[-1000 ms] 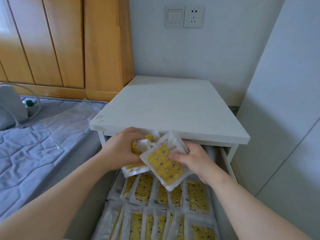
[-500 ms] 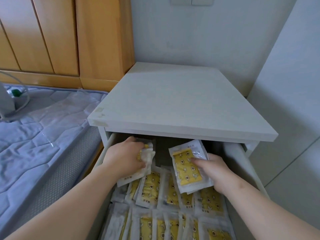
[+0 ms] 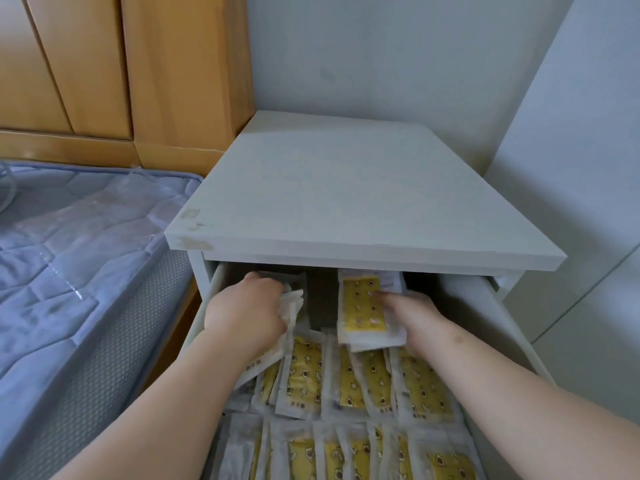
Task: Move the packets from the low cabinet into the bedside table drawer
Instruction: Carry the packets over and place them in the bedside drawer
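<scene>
Placing step: left hand grips a pale wad of packets, fingers seemingly curled under though mostly hidden, right hand pinches a yellow packet, both deep in the drawer behind two filled rows; next calls for laying them flat, then letting go

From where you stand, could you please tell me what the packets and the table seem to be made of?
Packets: likely thin clear plastic film, slightly glossy, crinkled at the edges, yellow printed contents showing through.
Table: probably white laminated or painted board, matte; scuffs at the front left corner show tan beneath.
</scene>
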The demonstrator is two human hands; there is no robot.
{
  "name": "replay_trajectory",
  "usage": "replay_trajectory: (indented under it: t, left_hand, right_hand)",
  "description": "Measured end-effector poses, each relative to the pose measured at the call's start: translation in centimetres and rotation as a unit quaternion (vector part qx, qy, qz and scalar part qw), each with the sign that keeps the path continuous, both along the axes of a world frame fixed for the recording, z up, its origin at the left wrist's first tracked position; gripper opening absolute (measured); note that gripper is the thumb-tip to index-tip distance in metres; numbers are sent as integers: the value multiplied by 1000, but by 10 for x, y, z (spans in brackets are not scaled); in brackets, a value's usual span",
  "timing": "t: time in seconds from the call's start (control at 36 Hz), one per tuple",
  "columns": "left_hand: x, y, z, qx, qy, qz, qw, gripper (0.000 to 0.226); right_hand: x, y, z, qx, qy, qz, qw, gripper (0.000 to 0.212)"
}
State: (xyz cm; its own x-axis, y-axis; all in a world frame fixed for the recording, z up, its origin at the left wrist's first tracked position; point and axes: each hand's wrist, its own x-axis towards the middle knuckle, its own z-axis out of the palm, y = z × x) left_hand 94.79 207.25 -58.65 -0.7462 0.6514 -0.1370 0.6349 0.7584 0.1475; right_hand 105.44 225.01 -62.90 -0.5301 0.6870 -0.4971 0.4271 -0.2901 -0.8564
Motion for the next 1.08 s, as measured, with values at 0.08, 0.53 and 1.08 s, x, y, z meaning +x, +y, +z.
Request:
replay_trajectory:
  t: [0.08, 0.53, 1.08]
  left_hand:
    - [0, 0, -3, -24, -10, -1, 1000, 24]
    - [-3, 1, -9, -8, 0, -14, 1000, 11]
    - [2, -5, -12, -7, 14, -3, 1000, 18]
  right_hand:
    - [-36, -6, -5, -2, 5, -3, 1000, 24]
    - [-94, -3, -44, -8, -24, 52, 998, 25]
    - [-67, 10, -32, 9, -2, 161, 987, 14]
